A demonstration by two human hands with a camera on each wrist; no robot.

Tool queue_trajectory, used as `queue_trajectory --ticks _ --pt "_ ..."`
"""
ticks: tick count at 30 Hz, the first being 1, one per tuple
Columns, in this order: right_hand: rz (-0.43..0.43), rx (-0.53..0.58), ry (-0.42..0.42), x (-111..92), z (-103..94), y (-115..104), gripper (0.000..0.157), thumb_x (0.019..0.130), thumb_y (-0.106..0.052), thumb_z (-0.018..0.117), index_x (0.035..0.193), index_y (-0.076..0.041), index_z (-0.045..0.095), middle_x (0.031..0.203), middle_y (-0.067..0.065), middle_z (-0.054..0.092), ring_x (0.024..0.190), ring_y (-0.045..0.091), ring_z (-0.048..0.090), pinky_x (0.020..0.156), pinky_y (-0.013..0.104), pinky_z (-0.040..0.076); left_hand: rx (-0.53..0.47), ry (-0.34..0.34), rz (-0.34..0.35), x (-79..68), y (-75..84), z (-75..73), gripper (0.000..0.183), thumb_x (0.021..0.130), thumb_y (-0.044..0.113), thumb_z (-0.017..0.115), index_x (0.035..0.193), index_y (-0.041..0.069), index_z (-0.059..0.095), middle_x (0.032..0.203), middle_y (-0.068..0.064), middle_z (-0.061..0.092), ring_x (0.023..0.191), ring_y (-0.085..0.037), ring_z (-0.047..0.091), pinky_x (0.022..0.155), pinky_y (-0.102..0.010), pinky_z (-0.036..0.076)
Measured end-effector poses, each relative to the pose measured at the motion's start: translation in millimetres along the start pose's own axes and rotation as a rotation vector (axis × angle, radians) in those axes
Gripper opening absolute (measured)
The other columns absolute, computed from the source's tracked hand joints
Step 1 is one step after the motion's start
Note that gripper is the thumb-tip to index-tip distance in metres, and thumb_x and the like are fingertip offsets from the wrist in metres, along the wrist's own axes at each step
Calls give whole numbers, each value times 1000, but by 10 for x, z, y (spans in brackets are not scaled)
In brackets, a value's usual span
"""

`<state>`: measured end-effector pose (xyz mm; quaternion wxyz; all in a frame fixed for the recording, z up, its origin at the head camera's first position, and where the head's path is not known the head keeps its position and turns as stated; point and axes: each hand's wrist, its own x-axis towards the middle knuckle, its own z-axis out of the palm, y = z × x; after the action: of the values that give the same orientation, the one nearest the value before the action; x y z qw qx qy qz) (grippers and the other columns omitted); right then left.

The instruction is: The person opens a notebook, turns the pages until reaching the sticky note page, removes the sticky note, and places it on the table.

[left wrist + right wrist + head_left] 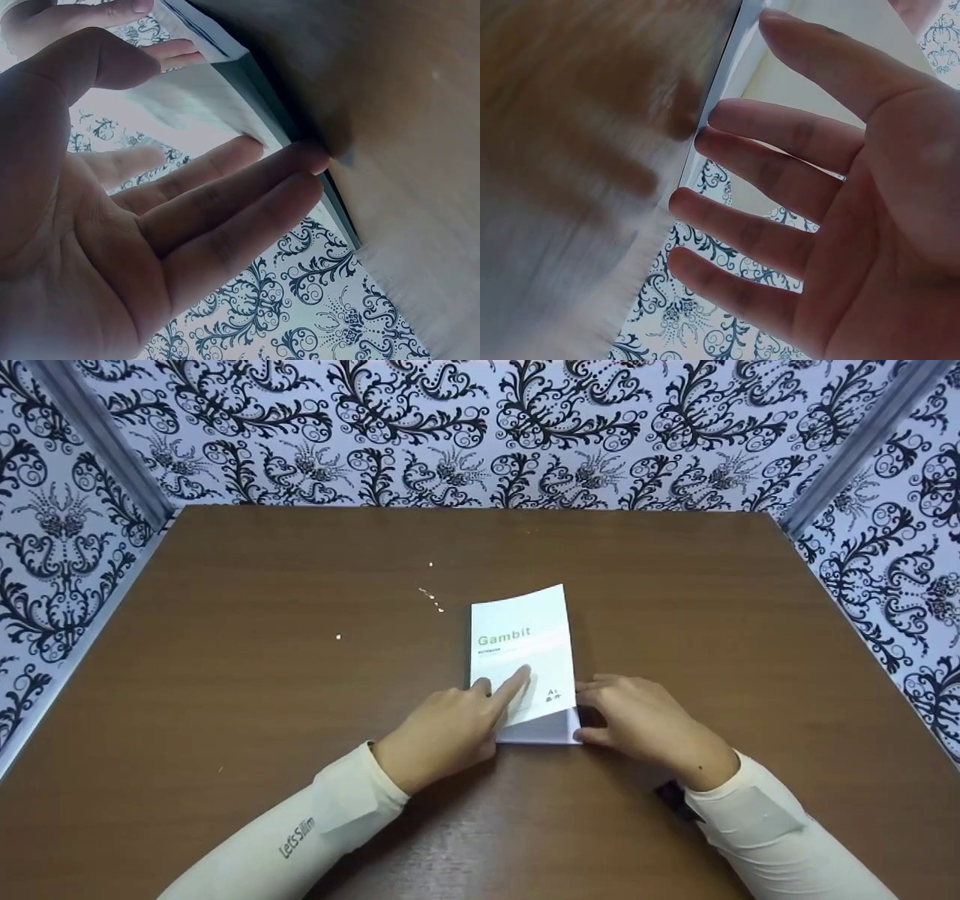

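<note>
A white paperback notebook point(525, 622) marked "Gambit" lies on the brown table. Its front cover is lifted at the near edge, baring white pages point(536, 731) beneath. My left hand point(450, 731) is at the notebook's left side, index finger stretched over the cover. In the left wrist view, other fingertips of that hand reach the dark spine point(259, 94). Along the right edge, my right hand point(637, 720) touches the notebook with fingers extended, its thumb by the near right corner. The right wrist view has these fingers point(780, 139) spread and fairly straight against the page edge.
The wooden table point(262, 675) carries a few small white specks point(431, 597) left of the notebook. Patterned black-and-white panels point(480, 435) enclose its back and sides. A dark object point(677, 799) shows partly under the right wrist.
</note>
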<state>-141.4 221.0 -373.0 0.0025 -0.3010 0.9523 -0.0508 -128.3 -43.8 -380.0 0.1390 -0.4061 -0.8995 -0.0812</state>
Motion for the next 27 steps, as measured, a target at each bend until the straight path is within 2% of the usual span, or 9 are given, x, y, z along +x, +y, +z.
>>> queue_trajectory --ticks 3,5,8,11,17,21,24,27 --pt "4 -12 1 0 0 -13 46 78 -33 84 115 -10 71 109 7 74 99 30 70 77 51 55 -1 10 -9 -1 9 0 88 70 11 78 149 4 40 83 -12 65 52 -23 59 46 -35 48" --pt "1 -20 1 1 3 -20 42 77 -34 84 109 -9 70 106 8 74 97 31 69 76 51 55 -6 8 -20 1 15 -9 90 70 11 77 150 4 38 83 -11 65 51 -23 59 46 -35 49" --pt "-15 -21 -8 3 11 -24 29 78 -33 84 87 -11 67 114 11 73 104 33 68 78 52 55 -6 -10 -45 7 24 -26 93 70 14 78 152 5 35 83 -11 64 52 -23 58 46 -36 48" --pt "-37 -16 -22 7 21 -24 26 79 -32 83 80 -12 66 128 15 68 115 35 65 83 53 55 9 -14 -67 13 36 -41 95 70 16 78 153 7 34 81 -10 64 50 -22 57 43 -36 45" --pt "-51 0 -38 3 30 -25 31 82 -28 81 104 -8 74 132 15 66 113 34 67 84 49 56 144 76 -59 22 73 -32 93 65 18 77 150 11 41 77 -6 64 50 -21 56 41 -34 41" --pt "-35 31 -54 -2 32 -29 34 84 -26 80 112 -7 72 134 17 64 115 34 66 85 48 56 232 132 -42 45 102 -33 94 66 16 76 152 16 39 91 -5 67 61 -22 61 44 -32 44" --pt "-21 49 -61 -4 31 -28 38 85 -25 80 115 -5 71 135 18 63 117 35 65 87 49 56 222 150 -46 73 122 -46 93 69 14 72 155 19 36 102 -4 68 67 -23 64 47 -33 46" --pt "-18 56 -60 -9 25 -23 41 84 -25 80 118 -5 70 135 18 63 118 36 65 88 50 55 176 174 -71 103 137 -61 90 70 12 68 154 20 37 99 -3 68 66 -22 63 47 -34 46"
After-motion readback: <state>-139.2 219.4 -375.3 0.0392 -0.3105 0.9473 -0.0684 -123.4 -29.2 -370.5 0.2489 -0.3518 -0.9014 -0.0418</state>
